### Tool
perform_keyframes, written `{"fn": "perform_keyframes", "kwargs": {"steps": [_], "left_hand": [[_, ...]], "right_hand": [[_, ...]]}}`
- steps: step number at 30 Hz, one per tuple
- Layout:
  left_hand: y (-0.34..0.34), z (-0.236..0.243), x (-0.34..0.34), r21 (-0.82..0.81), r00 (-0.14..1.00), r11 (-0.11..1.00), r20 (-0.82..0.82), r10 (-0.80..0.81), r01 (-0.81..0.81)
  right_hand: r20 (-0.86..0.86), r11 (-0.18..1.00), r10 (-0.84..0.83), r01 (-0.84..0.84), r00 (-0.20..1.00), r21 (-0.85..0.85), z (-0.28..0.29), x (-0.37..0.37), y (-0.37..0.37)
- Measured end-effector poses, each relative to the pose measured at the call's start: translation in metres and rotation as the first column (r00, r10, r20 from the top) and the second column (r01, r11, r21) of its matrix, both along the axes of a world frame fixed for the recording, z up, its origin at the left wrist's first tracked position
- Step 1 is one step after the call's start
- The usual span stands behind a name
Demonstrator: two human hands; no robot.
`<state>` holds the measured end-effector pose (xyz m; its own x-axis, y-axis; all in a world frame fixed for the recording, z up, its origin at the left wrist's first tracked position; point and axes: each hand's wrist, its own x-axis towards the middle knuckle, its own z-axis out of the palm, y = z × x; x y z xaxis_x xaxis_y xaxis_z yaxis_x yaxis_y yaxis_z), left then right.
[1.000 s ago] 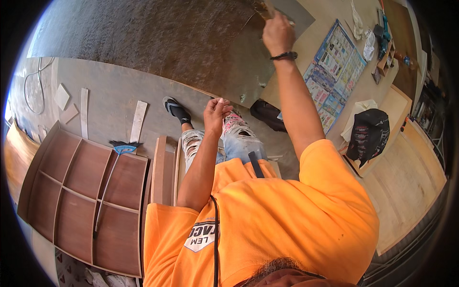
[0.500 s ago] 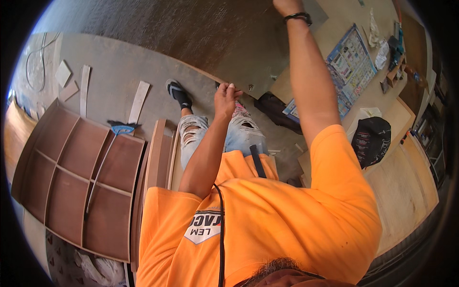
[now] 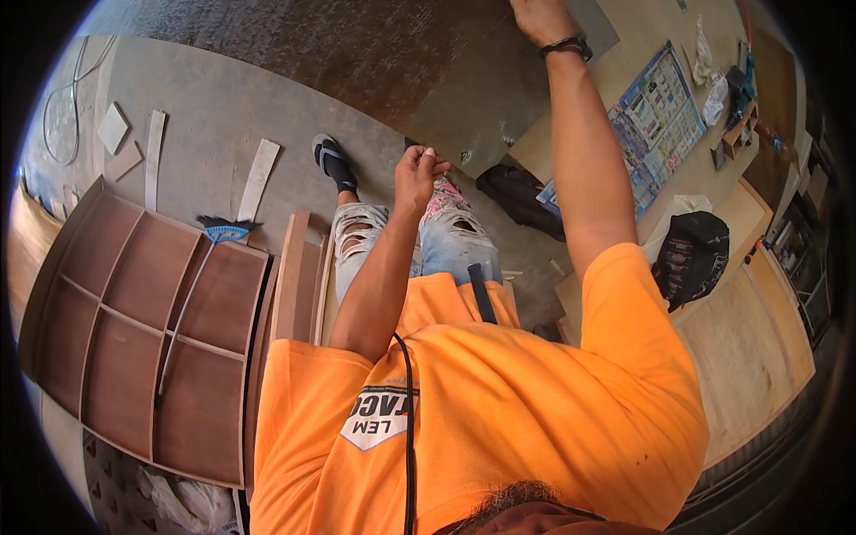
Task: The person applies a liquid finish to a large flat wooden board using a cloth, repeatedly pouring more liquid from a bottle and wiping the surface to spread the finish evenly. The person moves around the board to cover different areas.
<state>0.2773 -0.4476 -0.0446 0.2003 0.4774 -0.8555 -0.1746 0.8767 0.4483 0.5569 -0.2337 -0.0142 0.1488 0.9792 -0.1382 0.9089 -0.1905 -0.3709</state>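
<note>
A wide, dark, glossy sheet [image 3: 357, 67] fills the top of the view, its near edge slanting down to the right. Beside that edge, my left hand [image 3: 417, 178] has its fingers curled and the thumb pressed against them. Whatever they pinch, if anything, is hidden. My right arm stretches far forward over the sheet's right part. At the picture's top border is my right hand [image 3: 539, 20], with a dark bracelet [image 3: 568, 48] at the wrist; its fingertips are cut off or tucked out of sight.
To the left lies a brown panel with a grid frame [image 3: 125, 312], with a blue broom [image 3: 226, 232] across it. Pale offcut strips [image 3: 259, 178] are on the floor. A printed sheet [image 3: 658, 125], black bag [image 3: 691, 259] and tools [image 3: 738, 89] sit to the right. Near my leg is a dark bundle [image 3: 522, 201].
The dark sheet's near edge sits higher in the picture. More of my right hand shows around the top border. My left hand stays pinched, slightly higher in the view.
</note>
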Motion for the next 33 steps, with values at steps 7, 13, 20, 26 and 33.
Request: {"fn": "perform_keyframes", "kwargs": {"steps": [7,13,20,26,33], "left_hand": [[0.014,0.005,-0.022,-0.160,0.987,0.987,0.152,0.044,-0.019],[0.017,-0.017,-0.040,0.079,0.970,0.974,0.107,-0.219,0.212],[0.040,-0.031,-0.137,0.092,0.947,0.948,-0.131,-0.293,0.306],[0.157,-0.025,-0.180,0.228,0.987,0.972,-0.161,-0.027,0.063],[0.210,0.021,-0.160,0.317,0.965,0.928,-0.233,-0.124,0.196]], "right_hand": [[0.011,0.976,-0.154,0.154,0.988,-0.153,0.010,-0.046,-0.038],[-0.093,0.970,-0.128,0.105,0.987,-0.221,0.016,-0.124,-0.079],[-0.123,0.972,-0.147,0.120,0.981,-0.203,0.024,-0.197,-0.126],[-0.134,0.987,-0.145,0.134,0.980,-0.086,0.025,-0.254,-0.165],[-0.439,0.942,-0.336,0.305,0.833,-0.142,0.054,-0.248,-0.201]]}}
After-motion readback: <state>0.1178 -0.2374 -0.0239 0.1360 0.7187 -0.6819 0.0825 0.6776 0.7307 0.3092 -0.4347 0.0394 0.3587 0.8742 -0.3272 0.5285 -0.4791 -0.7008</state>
